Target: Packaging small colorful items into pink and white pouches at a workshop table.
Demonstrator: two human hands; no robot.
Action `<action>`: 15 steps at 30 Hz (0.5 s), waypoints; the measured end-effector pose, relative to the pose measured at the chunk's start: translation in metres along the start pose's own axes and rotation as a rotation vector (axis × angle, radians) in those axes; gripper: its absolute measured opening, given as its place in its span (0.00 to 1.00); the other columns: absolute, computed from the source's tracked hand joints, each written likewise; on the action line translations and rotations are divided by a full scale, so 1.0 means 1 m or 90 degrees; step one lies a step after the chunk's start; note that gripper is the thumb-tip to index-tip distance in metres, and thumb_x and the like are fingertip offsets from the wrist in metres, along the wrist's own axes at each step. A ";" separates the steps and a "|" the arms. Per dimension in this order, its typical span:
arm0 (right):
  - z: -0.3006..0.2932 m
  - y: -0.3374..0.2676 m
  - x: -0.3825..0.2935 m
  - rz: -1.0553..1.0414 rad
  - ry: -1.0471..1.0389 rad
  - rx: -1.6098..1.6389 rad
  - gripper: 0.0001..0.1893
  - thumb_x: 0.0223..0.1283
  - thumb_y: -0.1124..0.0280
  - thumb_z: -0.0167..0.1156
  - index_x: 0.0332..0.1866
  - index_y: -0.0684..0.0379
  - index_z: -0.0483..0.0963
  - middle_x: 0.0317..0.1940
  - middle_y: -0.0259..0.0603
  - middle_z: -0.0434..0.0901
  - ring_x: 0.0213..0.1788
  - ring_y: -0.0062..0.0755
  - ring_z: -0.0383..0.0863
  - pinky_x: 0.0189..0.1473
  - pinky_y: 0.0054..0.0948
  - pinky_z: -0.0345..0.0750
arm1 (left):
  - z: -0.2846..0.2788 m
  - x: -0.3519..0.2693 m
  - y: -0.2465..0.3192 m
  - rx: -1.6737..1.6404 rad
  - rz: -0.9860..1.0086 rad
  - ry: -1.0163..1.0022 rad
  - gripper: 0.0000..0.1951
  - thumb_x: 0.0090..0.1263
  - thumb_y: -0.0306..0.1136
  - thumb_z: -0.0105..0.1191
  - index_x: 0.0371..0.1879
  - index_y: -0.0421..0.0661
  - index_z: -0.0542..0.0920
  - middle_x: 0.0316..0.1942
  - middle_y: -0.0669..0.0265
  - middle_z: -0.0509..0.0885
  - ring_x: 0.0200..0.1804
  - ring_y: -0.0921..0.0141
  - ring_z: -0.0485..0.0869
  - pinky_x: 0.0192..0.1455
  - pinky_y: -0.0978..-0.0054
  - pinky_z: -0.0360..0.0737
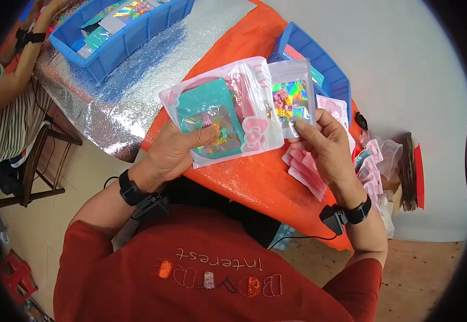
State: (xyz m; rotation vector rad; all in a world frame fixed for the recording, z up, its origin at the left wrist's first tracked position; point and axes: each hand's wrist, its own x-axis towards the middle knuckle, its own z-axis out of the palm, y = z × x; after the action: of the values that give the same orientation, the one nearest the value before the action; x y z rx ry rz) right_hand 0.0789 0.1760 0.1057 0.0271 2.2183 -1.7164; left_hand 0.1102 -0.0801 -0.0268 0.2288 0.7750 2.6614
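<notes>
My left hand point(177, 147) holds a pink-and-white printed plastic pouch point(257, 96) with its thumb across a teal pouch point(209, 96). Whether the teal pouch lies on the printed one or inside it, I cannot tell. Small coloured pieces show in its shiny window. Between the thumb and fingers of my right hand point(328, 141) is a small clear zip bag point(291, 72) with a holographic backing and pink and yellow pieces in it. The left edge of this bag meets the right edge of the printed pouch.
A blue plastic bin point(318, 52) stands behind my right hand. Pink pouches point(304, 171) lie on the orange table cover point(225, 189). Another blue bin point(116, 52), holding packets, sits on silver foil sheeting point(153, 72). A co-worker's arm point(28, 64) is at the far left.
</notes>
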 end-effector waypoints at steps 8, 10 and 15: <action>0.001 0.004 0.005 -0.005 -0.029 -0.030 0.07 0.67 0.74 0.61 0.47 0.63 0.75 0.39 0.38 0.84 0.34 0.20 0.84 0.38 0.21 0.82 | -0.001 -0.001 -0.003 0.000 0.004 0.027 0.24 0.70 0.26 0.60 0.64 0.47 0.71 0.59 0.64 0.79 0.59 0.69 0.79 0.58 0.67 0.80; 0.000 0.002 0.004 -0.024 -0.025 -0.006 0.07 0.66 0.74 0.62 0.46 0.62 0.75 0.39 0.37 0.84 0.34 0.20 0.83 0.37 0.21 0.82 | -0.001 -0.001 -0.004 0.012 0.011 0.045 0.22 0.69 0.27 0.61 0.62 0.47 0.74 0.56 0.65 0.81 0.56 0.71 0.81 0.54 0.72 0.82; 0.001 0.000 0.004 -0.029 -0.030 0.032 0.07 0.65 0.76 0.63 0.46 0.62 0.76 0.38 0.35 0.84 0.34 0.19 0.82 0.39 0.20 0.80 | 0.001 0.001 -0.003 0.014 0.016 0.051 0.22 0.68 0.27 0.62 0.61 0.47 0.75 0.55 0.66 0.82 0.54 0.73 0.81 0.49 0.74 0.83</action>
State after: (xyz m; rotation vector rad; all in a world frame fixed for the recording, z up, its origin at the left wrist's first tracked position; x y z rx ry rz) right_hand 0.0752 0.1739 0.1043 -0.0515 2.1577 -1.7786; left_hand 0.1109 -0.0770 -0.0279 0.1394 0.8310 2.7009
